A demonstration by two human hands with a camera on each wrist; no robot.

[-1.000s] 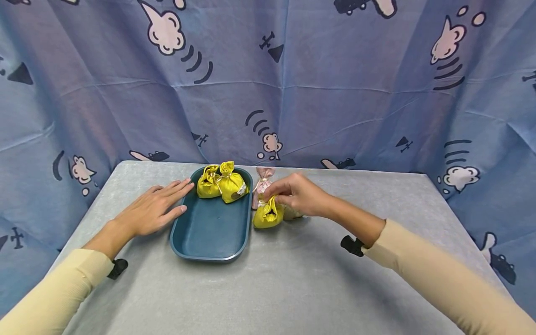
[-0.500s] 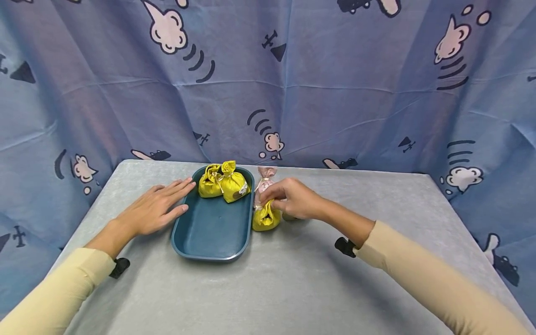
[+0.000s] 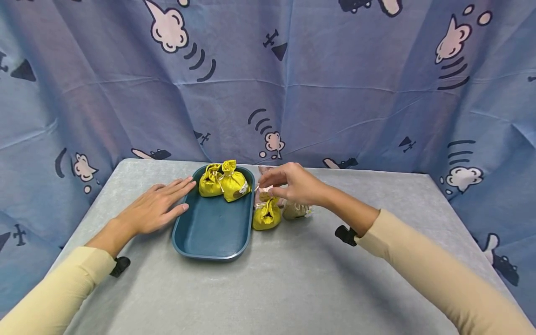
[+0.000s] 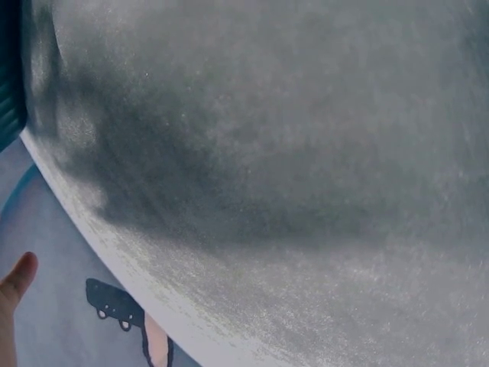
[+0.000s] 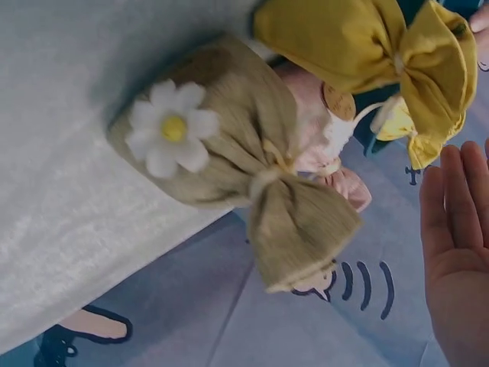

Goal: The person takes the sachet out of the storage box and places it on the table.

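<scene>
My left hand (image 3: 152,210) lies with straight fingers at the left rim of a blue plastic tray (image 3: 213,232); the left wrist view catches only one finger (image 4: 17,281). Inside the tray's far end sit two yellow drawstring pouches. Just right of the tray stands another yellow drawstring pouch (image 3: 266,217). My right hand (image 3: 299,185) hovers above it, holding nothing, fingers extended in the right wrist view. A pink pouch (image 5: 304,115) stands behind the yellow one, partly hidden by the hand. Beside them is an olive-beige pouch (image 5: 221,145) with a white felt daisy.
The grey table (image 3: 293,284) carries the tray and pouches. Close behind its far edge hangs a blue printed curtain (image 3: 335,93), which also wraps round both sides.
The right hand set the yellow pouch down right beside the tray, let go of it and rose a little. More of the olive-beige pouch shows now. The left hand stayed at the tray.
</scene>
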